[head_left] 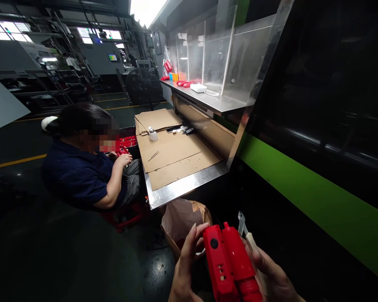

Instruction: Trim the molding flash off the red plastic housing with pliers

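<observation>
My left hand (186, 268) grips a red plastic housing (219, 268) low in the view, its fingers curled at the left side and upper end. One half of the housing is box-shaped, with a black round spot and small square openings; a rounded, tube-like half lies alongside. In my right hand (272, 272) is a pair of side cutters (246, 228) with pale handles, jaws pointing up beside the housing. That hand is also close against the housing's right side; whether it bears on it is hidden. Behind the housing stands an open brown paper bag (182, 216).
A seated co-worker (82, 167) at the left holds a red part. The metal table (173, 193) bears cardboard sheets (176, 153), tweezers (153, 155) and a small bottle (153, 134). Red parts and a white box (198, 88) lie on the shelf (222, 104) above.
</observation>
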Tool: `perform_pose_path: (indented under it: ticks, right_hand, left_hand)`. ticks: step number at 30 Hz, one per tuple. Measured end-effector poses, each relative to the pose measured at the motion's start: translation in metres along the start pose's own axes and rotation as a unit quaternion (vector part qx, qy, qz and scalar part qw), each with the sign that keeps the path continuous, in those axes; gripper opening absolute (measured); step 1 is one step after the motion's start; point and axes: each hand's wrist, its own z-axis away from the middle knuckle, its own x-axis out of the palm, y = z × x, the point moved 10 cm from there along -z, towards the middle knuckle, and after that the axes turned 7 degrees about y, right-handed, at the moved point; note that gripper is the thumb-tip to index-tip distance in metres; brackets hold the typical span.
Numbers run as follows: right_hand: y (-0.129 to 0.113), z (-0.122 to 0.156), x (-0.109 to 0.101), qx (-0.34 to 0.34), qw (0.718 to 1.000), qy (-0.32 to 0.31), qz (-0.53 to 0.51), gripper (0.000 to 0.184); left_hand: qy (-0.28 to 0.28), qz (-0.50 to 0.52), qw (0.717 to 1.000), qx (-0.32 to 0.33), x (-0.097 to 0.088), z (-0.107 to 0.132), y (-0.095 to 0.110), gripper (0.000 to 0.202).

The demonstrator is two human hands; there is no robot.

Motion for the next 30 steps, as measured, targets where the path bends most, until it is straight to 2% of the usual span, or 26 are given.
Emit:
perform_pose_path:
  ticks: [3,12,19,23,26,30]
  right_hand:
    - [-0.003,0.0,0.001,-0.007,1.0,-0.004,-0.003,0.045]
    - [-0.005,-0.005,-0.012,-0.025,0.999,0.045,0.016,0.041]
    - [-0.007,-0.003,-0.019,-0.054,0.996,0.061,0.026,0.06]
    - [-0.008,0.0,-0.022,-0.061,0.993,0.091,0.041,0.067]
    - [-0.005,0.0,-0.021,-0.051,0.993,0.103,0.03,0.061]
    - [-0.004,-0.004,-0.017,-0.047,0.996,0.078,0.006,0.047]
  left_hand:
    - [0.002,-0.015,1.0,0.0,-0.003,0.0,-0.002,0.115]
    - [0.021,-0.074,0.997,0.011,-0.016,-0.001,-0.007,0.111]
    - [0.092,-0.086,0.992,-0.031,-0.021,-0.001,-0.003,0.104]
    - [0.11,-0.092,0.989,-0.046,-0.019,0.0,-0.003,0.102]
    - [0.113,-0.135,0.984,-0.038,-0.018,0.0,0.002,0.101]
    - [0.112,-0.21,0.971,-0.02,-0.015,-0.001,0.01,0.098]
